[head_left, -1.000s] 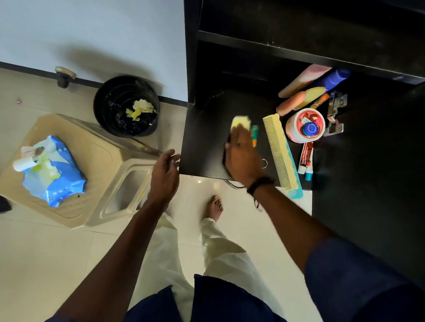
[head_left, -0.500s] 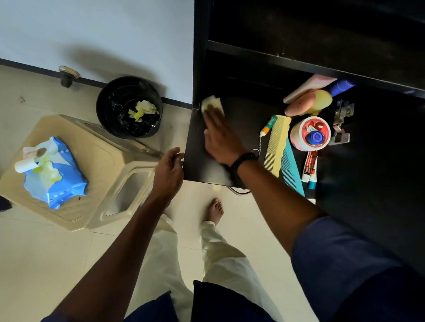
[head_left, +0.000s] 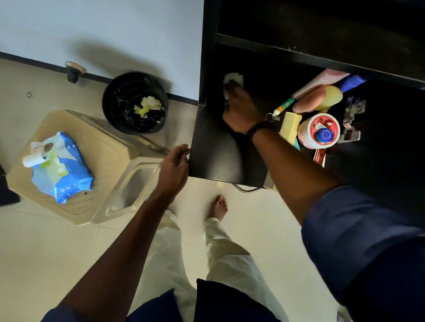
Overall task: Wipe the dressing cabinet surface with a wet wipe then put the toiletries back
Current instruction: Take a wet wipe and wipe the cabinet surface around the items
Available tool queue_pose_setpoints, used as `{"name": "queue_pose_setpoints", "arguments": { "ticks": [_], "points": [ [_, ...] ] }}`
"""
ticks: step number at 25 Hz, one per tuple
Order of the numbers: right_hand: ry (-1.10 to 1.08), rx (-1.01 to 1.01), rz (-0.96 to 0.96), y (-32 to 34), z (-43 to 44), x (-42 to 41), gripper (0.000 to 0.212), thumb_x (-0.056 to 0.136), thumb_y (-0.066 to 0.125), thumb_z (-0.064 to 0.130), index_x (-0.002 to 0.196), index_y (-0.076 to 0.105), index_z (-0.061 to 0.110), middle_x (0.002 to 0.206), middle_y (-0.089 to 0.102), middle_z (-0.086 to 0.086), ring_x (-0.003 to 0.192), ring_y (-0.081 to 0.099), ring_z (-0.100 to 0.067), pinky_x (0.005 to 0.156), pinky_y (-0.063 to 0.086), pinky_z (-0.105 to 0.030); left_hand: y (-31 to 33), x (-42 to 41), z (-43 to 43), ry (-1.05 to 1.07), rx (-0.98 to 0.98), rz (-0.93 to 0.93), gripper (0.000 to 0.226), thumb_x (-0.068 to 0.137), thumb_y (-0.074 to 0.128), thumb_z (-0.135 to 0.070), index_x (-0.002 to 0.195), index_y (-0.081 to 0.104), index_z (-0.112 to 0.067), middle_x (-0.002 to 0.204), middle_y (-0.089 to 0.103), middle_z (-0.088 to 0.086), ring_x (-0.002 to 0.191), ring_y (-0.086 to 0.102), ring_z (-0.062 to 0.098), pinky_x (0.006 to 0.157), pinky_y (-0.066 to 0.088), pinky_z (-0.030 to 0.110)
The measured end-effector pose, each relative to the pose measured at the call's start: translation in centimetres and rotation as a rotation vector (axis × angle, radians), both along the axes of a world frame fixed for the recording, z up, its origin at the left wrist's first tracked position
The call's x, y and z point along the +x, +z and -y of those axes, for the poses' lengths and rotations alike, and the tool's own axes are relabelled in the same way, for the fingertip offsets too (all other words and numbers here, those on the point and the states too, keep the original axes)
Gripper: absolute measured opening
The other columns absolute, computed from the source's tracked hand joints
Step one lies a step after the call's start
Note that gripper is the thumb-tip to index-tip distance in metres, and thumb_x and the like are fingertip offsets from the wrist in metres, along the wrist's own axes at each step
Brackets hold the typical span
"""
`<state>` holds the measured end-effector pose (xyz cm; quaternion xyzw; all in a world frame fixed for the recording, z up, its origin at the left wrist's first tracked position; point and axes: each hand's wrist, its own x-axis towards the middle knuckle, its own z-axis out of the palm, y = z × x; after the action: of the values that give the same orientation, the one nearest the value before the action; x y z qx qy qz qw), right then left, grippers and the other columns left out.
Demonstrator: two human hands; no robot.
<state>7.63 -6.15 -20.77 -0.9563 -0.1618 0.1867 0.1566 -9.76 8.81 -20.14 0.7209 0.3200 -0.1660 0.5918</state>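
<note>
My right hand (head_left: 240,109) presses a pale wet wipe (head_left: 234,79) flat against the black cabinet surface (head_left: 213,158), far into its back left corner. Its fingers lie stretched over the wipe. My left hand (head_left: 174,168) holds the cabinet's front left corner. The toiletries crowd the right side: a yellow comb (head_left: 289,126), a white jar with a red and blue lid (head_left: 321,131), pink and yellow bottles (head_left: 319,97), a small tube with a keyring (head_left: 282,106) and a red tube (head_left: 319,157).
A black waste bin (head_left: 134,103) holding crumpled yellow wipes stands by the wall. A beige plastic stool (head_left: 111,152) carries a blue wet wipe pack (head_left: 60,170). A dark shelf (head_left: 324,57) overhangs the surface. Metal hinges (head_left: 353,117) lie beside the jar.
My right hand has slid the wipe from the front middle of the surface leftward and back into the rear corner. My left hand has closed onto the cabinet's corner.
</note>
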Motion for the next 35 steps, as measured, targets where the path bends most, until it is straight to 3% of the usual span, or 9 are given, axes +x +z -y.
{"name": "queue_pose_setpoints", "arguments": {
  "ticks": [4, 6, 9, 12, 15, 21, 25, 30, 35],
  "points": [
    [-0.002, 0.164, 0.161, -0.4, -2.4, -8.6, 0.041, 0.09, 0.056, 0.012, 0.128, 0.055, -0.001, 0.135, 0.054, -0.02, 0.124, 0.052, -0.034, 0.105, 0.043, -0.037, 0.5, -0.2, 0.4, 0.053, -0.081, -0.039, 0.034, 0.101, 0.036, -0.017, 0.134, 0.045, -0.011, 0.118, 0.058, -0.001, 0.098, 0.057, 0.017, 0.076, 0.051, 0.034],
    [0.198, 0.127, 0.27, -0.8, -1.7, -14.0, 0.042, 0.084, 0.065, 0.012, 0.123, 0.059, -0.001, 0.127, 0.061, -0.017, 0.119, 0.058, -0.03, 0.101, 0.049, -0.038, 0.5, -0.6, 0.5, 0.054, -0.058, -0.027, 0.034, 0.101, 0.036, -0.017, 0.133, 0.046, -0.01, 0.12, 0.059, 0.003, 0.099, 0.057, 0.017, 0.081, 0.051, 0.036],
    [0.377, 0.094, 0.215, -2.1, -1.0, -15.1, 0.054, 0.078, 0.067, 0.003, 0.13, 0.054, 0.0, 0.134, 0.057, -0.015, 0.127, 0.053, -0.029, 0.108, 0.042, -0.039, 0.1, -1.0, 0.3, 0.043, -0.035, -0.017, 0.033, 0.1, 0.037, -0.02, 0.131, 0.048, -0.012, 0.124, 0.059, 0.006, 0.109, 0.058, 0.02, 0.095, 0.05, 0.043],
    [0.233, 0.109, 0.188, -1.9, -2.3, -9.6, 0.053, 0.079, 0.055, -0.009, 0.131, 0.053, 0.001, 0.135, 0.055, -0.017, 0.128, 0.05, -0.034, 0.107, 0.043, -0.04, 0.6, -1.0, 0.3, 0.039, -0.059, -0.031, 0.034, 0.101, 0.036, -0.019, 0.132, 0.047, -0.009, 0.118, 0.061, 0.003, 0.098, 0.059, 0.018, 0.081, 0.051, 0.036],
    [0.142, 0.097, 0.169, -1.3, -3.0, -5.8, 0.047, 0.088, 0.043, -0.006, 0.133, 0.05, 0.001, 0.139, 0.049, -0.018, 0.131, 0.044, -0.037, 0.109, 0.04, -0.042, 0.8, -1.3, 0.3, 0.046, -0.061, -0.039, 0.033, 0.101, 0.036, -0.019, 0.13, 0.049, -0.008, 0.115, 0.061, 0.003, 0.095, 0.058, 0.019, 0.07, 0.048, 0.028],
    [0.265, 0.143, 0.222, -1.4, -2.2, -18.1, 0.051, 0.085, 0.026, 0.001, 0.123, 0.061, 0.0, 0.127, 0.061, -0.018, 0.122, 0.057, -0.032, 0.097, 0.051, -0.041, 0.2, -2.6, 0.4, 0.016, 0.039, -0.043, 0.031, 0.1, 0.038, -0.023, 0.124, 0.054, -0.01, 0.108, 0.064, 0.008, 0.093, 0.064, 0.028, 0.087, 0.054, 0.046],
    [0.16, 0.077, 0.262, -0.9, 3.5, -23.3, 0.036, 0.093, 0.051, 0.006, 0.128, 0.057, 0.001, 0.132, 0.058, -0.017, 0.125, 0.055, -0.03, 0.103, 0.047, -0.036, -0.3, -3.1, 0.4, -0.107, 0.124, -0.042, 0.045, 0.093, 0.037, -0.039, 0.128, 0.051, -0.016, 0.124, 0.061, 0.008, 0.113, 0.059, 0.025, 0.099, 0.048, 0.05],
    [-0.245, -0.142, 0.169, -0.2, 7.9, -18.7, 0.042, 0.1, 0.04, 0.028, 0.134, 0.048, 0.004, 0.136, 0.052, -0.014, 0.126, 0.05, -0.029, 0.105, 0.042, -0.031, 0.7, -2.7, 1.0, -0.124, 0.21, -0.048, 0.052, 0.088, 0.032, -0.04, 0.127, 0.054, -0.013, 0.123, 0.062, 0.012, 0.111, 0.058, 0.03, 0.098, 0.048, 0.049],
    [-0.167, -0.076, 0.193, -0.3, 1.6, -13.4, 0.043, 0.095, 0.044, 0.018, 0.133, 0.048, -0.001, 0.135, 0.049, -0.019, 0.125, 0.048, -0.034, 0.103, 0.043, -0.037, 1.1, -3.0, 1.2, -0.156, 0.259, -0.042, 0.044, 0.093, 0.034, -0.031, 0.126, 0.055, -0.011, 0.119, 0.063, 0.012, 0.107, 0.059, 0.03, 0.094, 0.049, 0.049]
  ]
}}
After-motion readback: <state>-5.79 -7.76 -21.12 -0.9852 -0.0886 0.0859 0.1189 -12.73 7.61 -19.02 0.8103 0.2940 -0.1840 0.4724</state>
